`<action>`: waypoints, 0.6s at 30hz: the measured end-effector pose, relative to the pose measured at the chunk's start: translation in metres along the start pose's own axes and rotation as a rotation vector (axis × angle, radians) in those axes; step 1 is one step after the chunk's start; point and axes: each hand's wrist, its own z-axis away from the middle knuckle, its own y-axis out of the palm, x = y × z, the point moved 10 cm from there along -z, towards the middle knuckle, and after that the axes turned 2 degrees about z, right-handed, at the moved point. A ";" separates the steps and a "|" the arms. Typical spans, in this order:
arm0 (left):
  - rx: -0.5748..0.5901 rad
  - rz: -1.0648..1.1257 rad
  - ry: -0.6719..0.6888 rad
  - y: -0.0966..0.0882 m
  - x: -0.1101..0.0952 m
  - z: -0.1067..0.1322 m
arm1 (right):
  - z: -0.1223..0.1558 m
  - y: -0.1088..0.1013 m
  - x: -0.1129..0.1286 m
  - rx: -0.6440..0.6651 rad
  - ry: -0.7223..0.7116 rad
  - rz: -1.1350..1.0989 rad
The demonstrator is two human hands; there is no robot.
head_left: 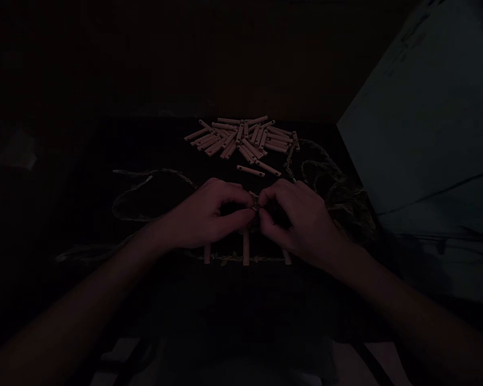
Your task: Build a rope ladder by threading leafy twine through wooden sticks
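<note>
Your left hand point(209, 212) and right hand point(300, 214) seem to pinch the braided cord point(173, 171) near the far end of the middle stick point(246, 247), apparently mid-fastening, the next move calling for steadiness.

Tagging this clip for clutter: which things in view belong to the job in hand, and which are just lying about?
Belongs, seemingly:
left hand
right hand
braided cord
three rods along it
pile of loose rods

Apparently just lying about:
pale patch, far left, unidentifiable

No readable text, labels or numbers anywhere.
</note>
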 end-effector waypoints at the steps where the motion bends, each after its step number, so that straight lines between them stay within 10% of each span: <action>1: 0.004 0.015 -0.007 0.000 0.000 0.000 | 0.000 0.001 0.000 0.011 0.003 -0.013; 18: 0.084 0.011 0.023 0.011 0.001 0.001 | -0.004 -0.005 -0.004 0.022 0.101 -0.233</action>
